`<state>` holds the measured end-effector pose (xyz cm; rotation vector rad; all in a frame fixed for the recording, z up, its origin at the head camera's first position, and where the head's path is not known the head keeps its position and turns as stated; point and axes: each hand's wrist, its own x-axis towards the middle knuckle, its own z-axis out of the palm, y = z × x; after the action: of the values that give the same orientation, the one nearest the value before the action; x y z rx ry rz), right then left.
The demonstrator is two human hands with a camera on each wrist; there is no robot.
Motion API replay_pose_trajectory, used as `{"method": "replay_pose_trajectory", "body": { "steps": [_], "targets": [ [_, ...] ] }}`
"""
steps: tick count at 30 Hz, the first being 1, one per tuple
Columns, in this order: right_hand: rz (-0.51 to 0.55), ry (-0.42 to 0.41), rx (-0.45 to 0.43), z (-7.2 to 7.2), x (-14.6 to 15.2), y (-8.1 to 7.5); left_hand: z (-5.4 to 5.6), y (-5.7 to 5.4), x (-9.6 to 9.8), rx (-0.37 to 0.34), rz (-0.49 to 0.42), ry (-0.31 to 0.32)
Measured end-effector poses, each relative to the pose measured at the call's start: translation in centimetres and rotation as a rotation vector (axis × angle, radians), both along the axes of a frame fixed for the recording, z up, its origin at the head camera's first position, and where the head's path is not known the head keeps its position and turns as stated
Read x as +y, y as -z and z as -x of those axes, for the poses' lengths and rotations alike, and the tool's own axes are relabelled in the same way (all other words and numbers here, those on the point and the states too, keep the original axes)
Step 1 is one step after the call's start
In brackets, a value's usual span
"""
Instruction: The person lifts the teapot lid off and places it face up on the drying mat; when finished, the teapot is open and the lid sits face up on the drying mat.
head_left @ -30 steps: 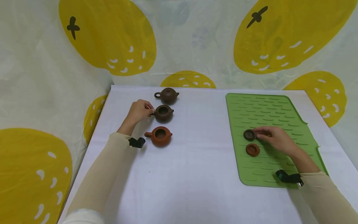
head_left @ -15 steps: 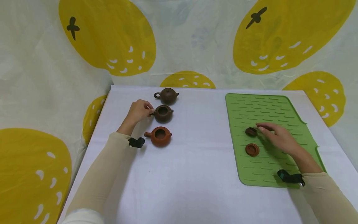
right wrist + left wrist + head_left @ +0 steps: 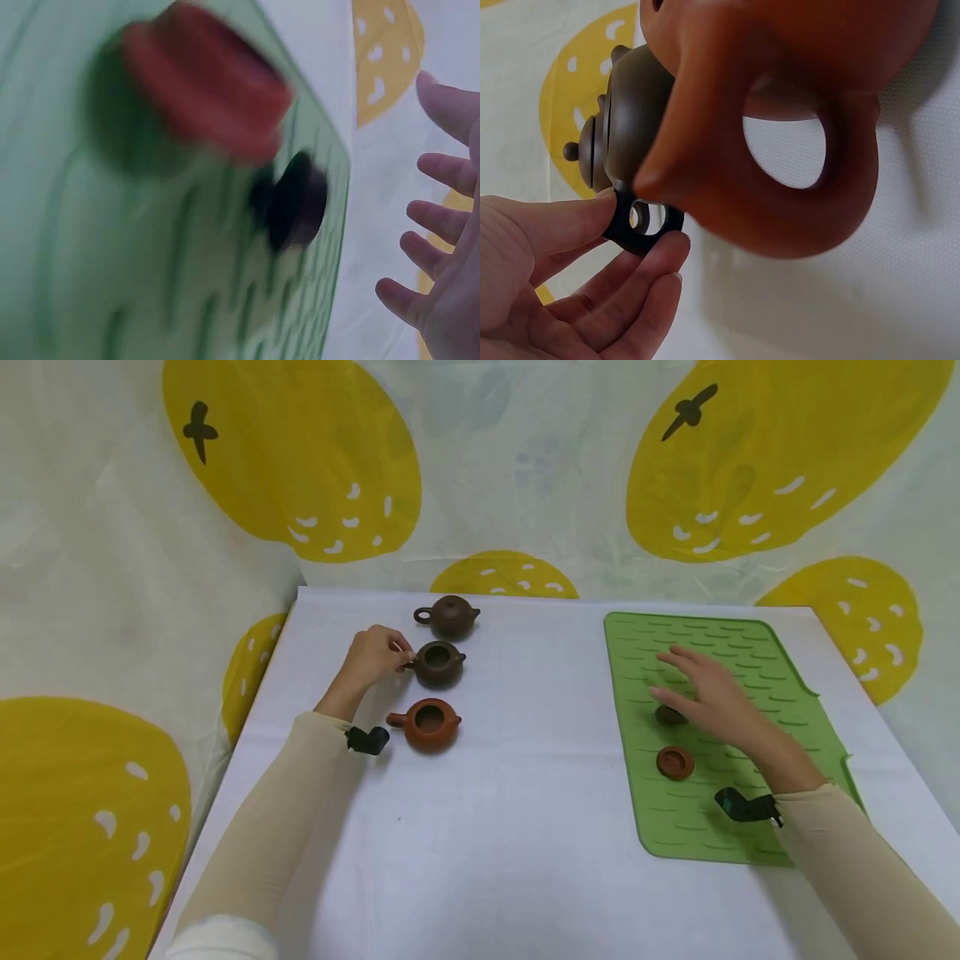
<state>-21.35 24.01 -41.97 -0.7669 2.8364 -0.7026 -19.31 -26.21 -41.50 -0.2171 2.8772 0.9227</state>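
Note:
My left hand (image 3: 372, 657) pinches the handle (image 3: 643, 234) of a dark brown teapot (image 3: 439, 665) whose top is uncovered. A reddish-brown teapot (image 3: 431, 727), also lidless, stands nearer me; its handle fills much of the left wrist view. Behind the pinched one is another dark teapot (image 3: 452, 617) with its lid on. Over the green mat, my right hand (image 3: 712, 697) has its fingers spread and holds nothing. Partly hidden beneath it lies a dark teapot lid (image 3: 298, 202). A reddish-brown lid (image 3: 675, 763) rests on the mat nearer me, blurred in the right wrist view.
The green ridged mat (image 3: 701, 835) covers the right side of the white-clothed table (image 3: 525, 827). A curtain (image 3: 517, 468) printed with yellow fruit hangs behind the table and along its left side.
My right hand has let go of the dark lid, opened its fingers and risen away from it. The lid, tilted earlier, stays on the mat. My left hand has kept its place.

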Motion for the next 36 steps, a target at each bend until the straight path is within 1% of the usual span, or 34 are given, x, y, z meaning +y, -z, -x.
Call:
{"method": "replay_pose_trajectory", "body": {
  "steps": [7,12,17,19,21,23,28,33,36],
  "targets": [
    [-0.05,-0.092,0.009,2.1,-5.4,-0.8,0.3,-0.3,-0.2,-0.014,0.042,-0.006],
    [-0.082,-0.159,0.058,3.7,-9.9,-0.9,0.5,-0.7,-0.2,-0.043,0.107,-0.012],
    [-0.113,-0.211,0.088,5.0,-14.3,-1.1,0.8,-0.7,0.0,-0.075,0.181,0.019],
    [-0.125,-0.225,0.087,5.4,-15.9,-1.4,1.0,-0.7,0.1,-0.068,0.207,0.032],
    [-0.148,-0.238,0.084,5.9,-17.6,-1.7,1.0,-0.8,0.2,-0.045,0.238,0.05],
    [-0.17,-0.248,0.077,6.3,-19.2,-2.1,1.1,-0.9,0.3,-0.013,0.284,0.073],
    [-0.217,-0.293,0.103,7.5,-22.9,-2.8,1.2,-1.5,0.5,0.043,0.408,0.132],
    [-0.239,-0.326,0.136,8.4,-26.1,-3.2,1.8,-2.2,0.7,0.04,0.475,0.173],
    [-0.245,-0.327,0.143,8.7,-27.5,-3.5,2.4,-2.6,0.8,0.03,0.485,0.193]
  ]
}}
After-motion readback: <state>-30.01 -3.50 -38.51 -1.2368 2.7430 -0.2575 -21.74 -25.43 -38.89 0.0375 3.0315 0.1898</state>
